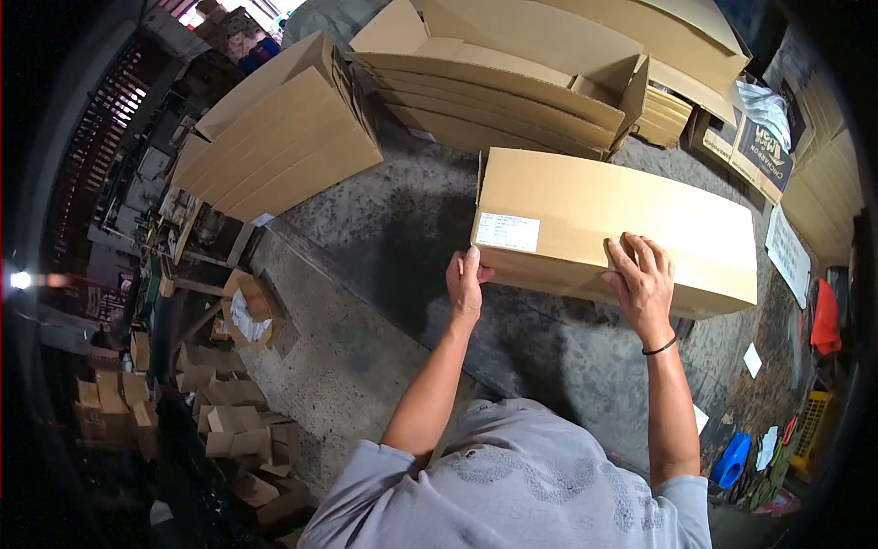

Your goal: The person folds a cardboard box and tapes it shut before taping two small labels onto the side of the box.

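Note:
A long closed cardboard box [567,210] lies slightly slanted in front of me, with a white printed label [508,231] near its left end. My left hand [466,282] grips the lower left corner of this box, thumb up beside the label and fingers curled at the edge. On the front upper edge, right of the middle, rests my right hand [643,279], its fingers bent over the top face and spread a little. A dark band circles my right wrist. The underside of the box is hidden.
Open cardboard boxes [283,137] stand at the upper left, and a long open one [494,91] behind. A printed carton [754,151] is at the upper right. Right lie a red item [825,317] and a blue item [730,460]. Small cartons [233,421] fill the lower left.

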Available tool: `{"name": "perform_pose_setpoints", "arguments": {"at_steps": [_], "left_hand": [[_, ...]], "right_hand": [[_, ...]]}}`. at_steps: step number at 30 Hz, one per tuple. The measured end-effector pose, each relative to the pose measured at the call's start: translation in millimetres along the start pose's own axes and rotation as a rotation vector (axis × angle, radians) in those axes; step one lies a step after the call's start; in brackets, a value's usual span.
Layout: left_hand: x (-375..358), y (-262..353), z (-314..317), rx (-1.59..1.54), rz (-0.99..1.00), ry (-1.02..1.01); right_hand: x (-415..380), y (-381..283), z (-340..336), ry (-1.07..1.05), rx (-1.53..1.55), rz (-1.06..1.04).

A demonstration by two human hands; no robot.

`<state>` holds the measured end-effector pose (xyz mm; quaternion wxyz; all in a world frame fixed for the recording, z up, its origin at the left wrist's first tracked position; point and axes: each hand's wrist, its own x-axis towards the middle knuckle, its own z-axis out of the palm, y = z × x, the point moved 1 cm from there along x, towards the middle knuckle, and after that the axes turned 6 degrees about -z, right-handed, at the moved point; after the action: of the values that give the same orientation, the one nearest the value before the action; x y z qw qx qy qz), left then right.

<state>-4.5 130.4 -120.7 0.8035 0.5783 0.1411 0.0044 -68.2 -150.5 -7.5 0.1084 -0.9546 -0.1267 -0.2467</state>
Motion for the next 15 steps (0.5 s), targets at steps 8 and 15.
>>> {"name": "perform_pose_setpoints", "arguments": {"at_steps": [8,15], "left_hand": [[17,-37,-56,0.321,-0.037,0.085],[124,82,15,0.323,0.211,-0.178]], "right_hand": [[-7,0,-3,0.048,0.037,-0.036],[-17,-5,1,0.133,-0.002,-0.041]]}}
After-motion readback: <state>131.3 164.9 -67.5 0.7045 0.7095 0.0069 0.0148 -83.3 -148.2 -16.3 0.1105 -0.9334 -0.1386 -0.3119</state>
